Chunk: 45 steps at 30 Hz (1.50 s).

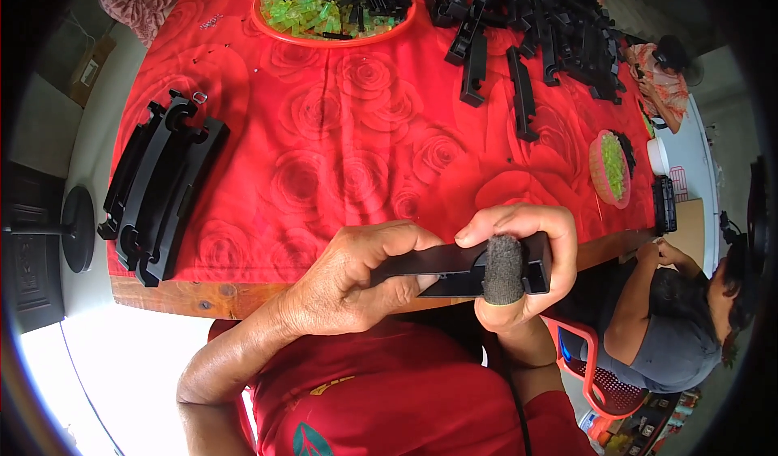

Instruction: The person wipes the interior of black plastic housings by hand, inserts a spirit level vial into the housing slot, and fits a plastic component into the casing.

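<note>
Black housing (454, 259) near table edge (219, 295), parts pile (539, 18) and tray (340, 43) beyond

A single wide fisheye view looks down from the wearer's head, facing forward over the red shirt (381, 391). The left fingers (397, 235) and right fingers (562, 253) sit close beneath it, low in the middle; the surface (340, 180) stretches away toward the upper edge. A seated person (668, 338) shows sideways near the strongly bent right rim.

Black part (455, 258) partly behind fingers (563, 249)
</note>
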Tool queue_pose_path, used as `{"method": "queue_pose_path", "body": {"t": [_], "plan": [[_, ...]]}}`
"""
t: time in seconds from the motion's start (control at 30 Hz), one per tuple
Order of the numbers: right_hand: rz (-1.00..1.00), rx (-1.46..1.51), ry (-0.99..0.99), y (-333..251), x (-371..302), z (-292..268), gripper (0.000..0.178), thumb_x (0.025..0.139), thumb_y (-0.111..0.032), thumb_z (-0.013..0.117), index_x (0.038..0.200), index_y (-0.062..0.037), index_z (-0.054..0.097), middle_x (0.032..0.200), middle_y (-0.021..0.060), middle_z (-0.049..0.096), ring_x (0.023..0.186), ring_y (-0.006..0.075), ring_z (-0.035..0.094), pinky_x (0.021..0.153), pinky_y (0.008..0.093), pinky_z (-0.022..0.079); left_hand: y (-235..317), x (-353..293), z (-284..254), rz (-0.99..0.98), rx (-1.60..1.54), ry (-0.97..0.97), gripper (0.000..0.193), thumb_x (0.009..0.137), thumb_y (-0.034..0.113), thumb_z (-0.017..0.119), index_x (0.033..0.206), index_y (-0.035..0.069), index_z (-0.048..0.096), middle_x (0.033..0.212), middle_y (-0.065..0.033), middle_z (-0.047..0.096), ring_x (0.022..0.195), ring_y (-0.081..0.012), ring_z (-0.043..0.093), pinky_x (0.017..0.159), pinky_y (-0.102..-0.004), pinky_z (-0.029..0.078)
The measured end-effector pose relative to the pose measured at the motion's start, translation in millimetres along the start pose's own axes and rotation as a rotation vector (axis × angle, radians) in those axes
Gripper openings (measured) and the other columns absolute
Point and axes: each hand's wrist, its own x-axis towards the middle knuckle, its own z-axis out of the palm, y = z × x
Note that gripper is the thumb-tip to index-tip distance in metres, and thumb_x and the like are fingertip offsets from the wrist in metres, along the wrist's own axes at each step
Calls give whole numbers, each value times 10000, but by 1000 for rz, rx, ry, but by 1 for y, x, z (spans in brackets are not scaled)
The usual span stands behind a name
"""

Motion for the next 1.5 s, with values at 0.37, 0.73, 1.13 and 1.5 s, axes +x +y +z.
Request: {"method": "queue_pose_path", "body": {"t": [0.37, 0.73, 1.13, 1.5], "plan": [[-14, 35, 40, 1, -2, 2, 222, 956, 19, 694, 1075, 46, 508, 921, 187, 716, 792, 208, 752, 707, 323, 619, 0, 1, 2, -6, -66, -9, 253, 1022, 95, 722, 1238, -25, 668, 1008, -30, 676, 954, -85, 627, 838, -270, 504], [-41, 46, 11, 2, -5, 5, 300, 993, -117, 741, 1109, 32, 509, 972, 199, 731, 825, 214, 754, 735, 322, 616, 26, 2, 12, -173, -55, 134, 236, 849, -31, 608, 1068, -5, 693, 845, -45, 683, 787, -83, 653, 676, -275, 521], [75, 54, -20, 16, 3, 2, 176, 973, 48, 669, 1119, 21, 573, 963, 167, 765, 857, 177, 751, 784, 306, 605, 26, 0, 0, -211, 159, 140, 215, 964, 73, 666, 1153, -28, 669, 929, -1, 623, 867, -68, 557, 752, -260, 480], [142, 78, -109, 29, 6, 0, 228, 1034, -119, 677, 1162, 22, 552, 975, 176, 746, 897, 228, 745, 810, 349, 620, 26, 4, 9, -91, 421, 377, 160, 891, 34, 708, 1041, -19, 687, 834, -169, 662, 749, -266, 696, 671, -374, 547]]}}
